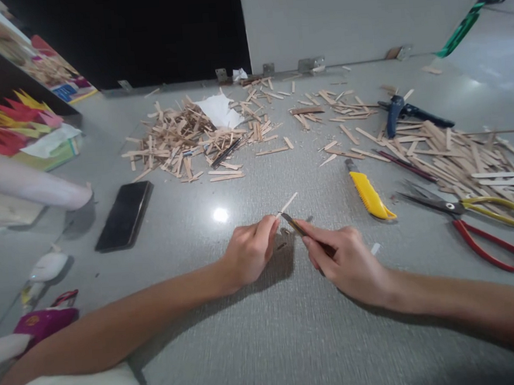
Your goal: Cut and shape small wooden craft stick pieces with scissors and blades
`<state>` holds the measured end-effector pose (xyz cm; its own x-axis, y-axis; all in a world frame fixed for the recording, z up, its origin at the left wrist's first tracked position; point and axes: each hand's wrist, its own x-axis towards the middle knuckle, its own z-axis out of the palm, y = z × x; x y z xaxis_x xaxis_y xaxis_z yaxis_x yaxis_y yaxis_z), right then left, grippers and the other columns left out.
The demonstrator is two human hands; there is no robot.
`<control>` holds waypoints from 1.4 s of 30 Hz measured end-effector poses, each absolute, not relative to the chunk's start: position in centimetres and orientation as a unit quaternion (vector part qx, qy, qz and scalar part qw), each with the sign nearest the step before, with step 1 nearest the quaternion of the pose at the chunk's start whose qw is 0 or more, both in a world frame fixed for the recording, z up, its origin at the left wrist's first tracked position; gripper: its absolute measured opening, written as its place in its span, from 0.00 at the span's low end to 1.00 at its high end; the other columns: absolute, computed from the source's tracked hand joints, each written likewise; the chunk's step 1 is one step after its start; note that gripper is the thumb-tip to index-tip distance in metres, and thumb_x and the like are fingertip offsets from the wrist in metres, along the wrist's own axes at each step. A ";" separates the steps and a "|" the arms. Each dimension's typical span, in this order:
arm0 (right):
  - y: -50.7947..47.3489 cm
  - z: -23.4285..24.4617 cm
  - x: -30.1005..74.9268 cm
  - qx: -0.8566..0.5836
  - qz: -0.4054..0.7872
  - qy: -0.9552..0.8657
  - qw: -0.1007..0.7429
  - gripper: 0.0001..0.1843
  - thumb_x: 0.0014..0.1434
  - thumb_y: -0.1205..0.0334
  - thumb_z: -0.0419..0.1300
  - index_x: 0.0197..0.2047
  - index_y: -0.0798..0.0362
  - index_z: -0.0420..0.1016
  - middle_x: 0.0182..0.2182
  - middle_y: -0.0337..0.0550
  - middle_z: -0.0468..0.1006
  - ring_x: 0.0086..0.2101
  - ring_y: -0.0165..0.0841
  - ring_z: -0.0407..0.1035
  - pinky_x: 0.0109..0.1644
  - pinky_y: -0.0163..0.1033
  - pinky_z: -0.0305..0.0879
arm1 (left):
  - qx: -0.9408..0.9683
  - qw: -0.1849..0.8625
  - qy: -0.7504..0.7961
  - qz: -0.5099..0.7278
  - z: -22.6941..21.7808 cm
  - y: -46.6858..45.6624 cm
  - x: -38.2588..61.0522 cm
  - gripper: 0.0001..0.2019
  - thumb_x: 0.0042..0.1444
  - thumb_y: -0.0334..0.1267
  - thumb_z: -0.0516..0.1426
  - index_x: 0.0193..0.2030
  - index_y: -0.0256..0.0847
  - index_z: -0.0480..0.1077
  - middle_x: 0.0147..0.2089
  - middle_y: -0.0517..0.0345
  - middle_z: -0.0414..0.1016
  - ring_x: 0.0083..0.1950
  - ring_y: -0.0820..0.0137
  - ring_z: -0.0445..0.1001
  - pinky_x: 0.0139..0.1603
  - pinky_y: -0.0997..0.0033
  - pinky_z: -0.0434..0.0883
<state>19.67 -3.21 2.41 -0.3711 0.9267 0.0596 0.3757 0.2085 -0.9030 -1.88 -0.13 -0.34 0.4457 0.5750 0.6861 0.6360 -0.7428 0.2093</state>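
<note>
Between the fingers of my left hand [251, 248] is a thin pale wooden stick [290, 202], its far end pointing up and to the right. My right hand [343, 257] is closed around a slim dark knife [295, 224], whose tip meets the stick just beyond my left fingertips. Small dark and pale bits lie on the table below the fingers. To the right of the hands rests a yellow utility cutter [368, 193]. Scissors [456, 207] with one yellow and one red handle lie farther right, their blades apart.
A heap of short wooden pieces [169, 134] with crumpled white paper [220, 110] lies at the back; longer sticks [469, 148] are piled at right near a dark blue clamp-like tool [395, 115]. A black phone [125, 216] lies left. Another person's arm [31, 176] reaches in there.
</note>
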 end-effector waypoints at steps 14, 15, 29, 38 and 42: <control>-3.1 2.6 19.7 -0.459 0.376 -0.732 0.336 0.26 0.72 0.61 0.54 0.65 0.67 0.82 0.19 0.31 0.62 0.18 0.26 0.53 0.21 0.32 0.54 | -0.823 -0.078 -0.390 -0.404 0.0 -0.4 -1.5 0.17 0.80 0.35 0.48 0.37 0.40 0.69 0.20 0.69 0.68 0.16 0.78 0.63 0.20 0.78 0.59; -3.1 2.3 19.7 -0.459 0.347 -0.742 0.345 0.26 0.72 0.62 0.54 0.64 0.67 0.82 0.19 0.31 0.63 0.18 0.26 0.54 0.22 0.33 0.55 | -0.818 -0.098 -0.399 -0.402 0.3 -0.4 -1.3 0.17 0.80 0.35 0.49 0.37 0.39 0.69 0.21 0.69 0.70 0.16 0.79 0.64 0.20 0.79 0.61; -2.5 1.1 20.6 -0.432 0.191 -0.806 0.358 0.24 0.75 0.65 0.52 0.64 0.65 0.82 0.20 0.37 0.79 0.18 0.27 0.63 0.25 0.31 0.67 | -0.667 -0.550 -0.369 -0.341 2.2 0.9 -1.2 0.20 0.78 0.42 0.51 0.39 0.37 0.81 0.23 0.58 0.78 0.18 0.72 0.76 0.17 0.78 0.66; -2.5 1.4 20.6 -0.414 0.220 -0.799 0.376 0.23 0.74 0.68 0.53 0.63 0.70 0.82 0.23 0.41 0.82 0.17 0.26 0.59 0.22 0.31 0.63 | -0.627 -0.615 -0.350 -0.325 2.4 1.1 -1.4 0.20 0.78 0.46 0.54 0.38 0.36 0.78 0.26 0.55 0.80 0.19 0.72 0.78 0.18 0.77 0.70; -2.3 2.6 20.5 -0.448 0.301 -0.770 0.339 0.25 0.73 0.64 0.54 0.63 0.68 0.83 0.17 0.32 0.68 0.17 0.26 0.53 0.19 0.31 0.55 | -0.656 -0.543 -0.393 -0.347 2.2 0.6 -1.2 0.20 0.78 0.45 0.54 0.37 0.36 0.77 0.32 0.55 0.84 0.16 0.78 0.73 0.17 0.79 0.67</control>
<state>20.46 -2.31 2.61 -0.3675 0.8950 0.2527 0.4865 0.4166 -0.7680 -1.23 0.62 2.23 0.4505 0.8923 0.0288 0.1384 -0.1017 0.9851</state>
